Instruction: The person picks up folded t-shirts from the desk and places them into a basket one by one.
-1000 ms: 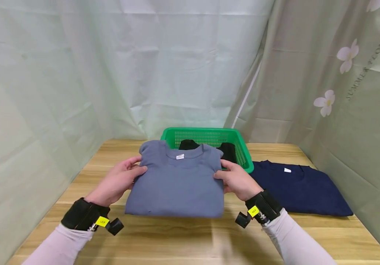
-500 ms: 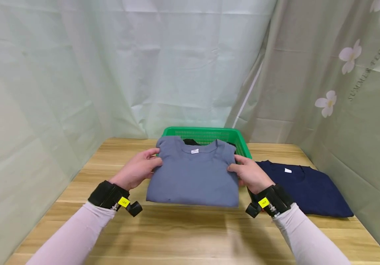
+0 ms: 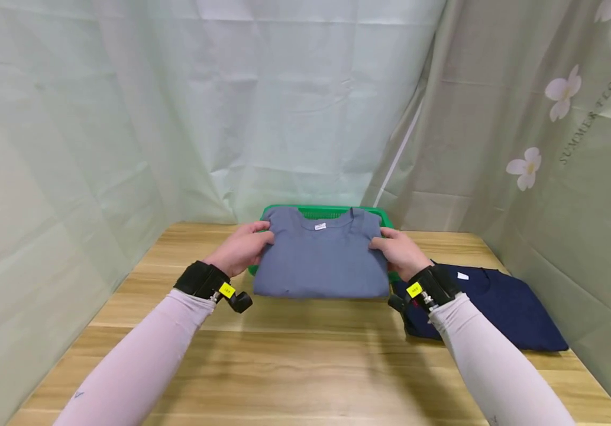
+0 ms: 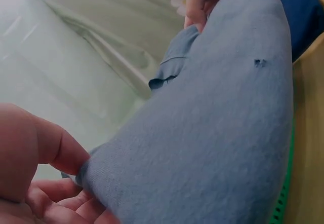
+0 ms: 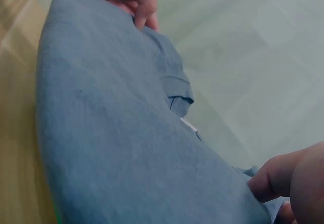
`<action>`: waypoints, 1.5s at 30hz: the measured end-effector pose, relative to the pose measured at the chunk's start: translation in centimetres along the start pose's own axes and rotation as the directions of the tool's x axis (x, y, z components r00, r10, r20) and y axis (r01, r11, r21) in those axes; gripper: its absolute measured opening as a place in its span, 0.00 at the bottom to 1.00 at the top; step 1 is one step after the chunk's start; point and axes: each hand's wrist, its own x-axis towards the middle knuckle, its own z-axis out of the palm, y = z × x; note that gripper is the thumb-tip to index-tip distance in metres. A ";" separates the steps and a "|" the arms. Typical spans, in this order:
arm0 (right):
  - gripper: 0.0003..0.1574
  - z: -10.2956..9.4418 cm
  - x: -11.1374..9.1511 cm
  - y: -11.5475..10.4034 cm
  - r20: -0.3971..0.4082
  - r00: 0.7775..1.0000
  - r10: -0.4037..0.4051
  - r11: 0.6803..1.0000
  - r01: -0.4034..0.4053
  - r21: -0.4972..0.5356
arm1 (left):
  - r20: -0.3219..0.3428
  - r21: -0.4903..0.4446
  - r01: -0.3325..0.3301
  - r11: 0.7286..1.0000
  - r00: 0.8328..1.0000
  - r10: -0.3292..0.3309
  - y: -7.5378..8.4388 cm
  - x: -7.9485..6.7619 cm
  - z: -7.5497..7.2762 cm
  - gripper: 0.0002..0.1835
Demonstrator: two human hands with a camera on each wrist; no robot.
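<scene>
A folded grey-blue T-shirt [image 3: 322, 263] with a white neck label hangs in the air between both hands, in front of and over a green basket [image 3: 320, 212]. My left hand [image 3: 242, 247] pinches its left edge, thumb on top and fingers beneath. On the opposite edge my right hand [image 3: 400, 251] grips it the same way. The left wrist view shows the cloth [image 4: 202, 127] between thumb and fingers, with a small dark hole in it. Most of the basket, and whatever lies in it, is hidden behind the shirt.
A folded navy T-shirt [image 3: 491, 307] lies on the wooden table [image 3: 305, 367] at the right, partly behind the right wrist. Pale curtains [image 3: 305, 106] enclose the table at the back and both sides.
Both hands have carried the grey-blue T-shirt forward and slightly right, up to the basket. The black items seen inside the basket earlier are now covered from view.
</scene>
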 end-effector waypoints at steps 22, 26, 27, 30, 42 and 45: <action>0.47 -0.2 4.8 -1.3 -0.036 0.996 0.080 0.988 -0.074 0.136 | -0.144 0.013 0.005 1.000 0.990 -0.003 1.5 4.4 0.6 0.35; 0.47 -0.3 4.7 -1.1 -0.043 0.995 0.093 0.989 -0.087 0.119 | -0.151 0.059 0.015 0.998 0.988 -0.006 0.9 4.7 1.0 0.35; 0.46 -0.3 4.6 -1.0 -0.057 0.994 0.093 0.991 -0.087 0.102 | -0.151 0.098 0.021 0.995 0.989 -0.006 0.7 4.7 1.1 0.35; 0.46 -0.3 4.0 -0.8 -0.063 0.991 0.114 0.993 -0.112 0.042 | -0.149 0.261 0.033 0.965 0.989 0.007 0.4 4.3 1.2 0.34; 0.40 -0.2 0.6 -1.0 0.053 0.998 0.037 0.996 -0.033 -0.079 | -0.044 0.237 -0.040 0.971 0.998 0.052 1.1 0.4 2.8 0.27; 0.39 -0.4 -0.2 -0.7 0.083 0.996 0.016 0.997 -0.009 -0.079 | 0.003 0.216 -0.064 0.974 0.998 0.065 0.9 -0.5 3.3 0.26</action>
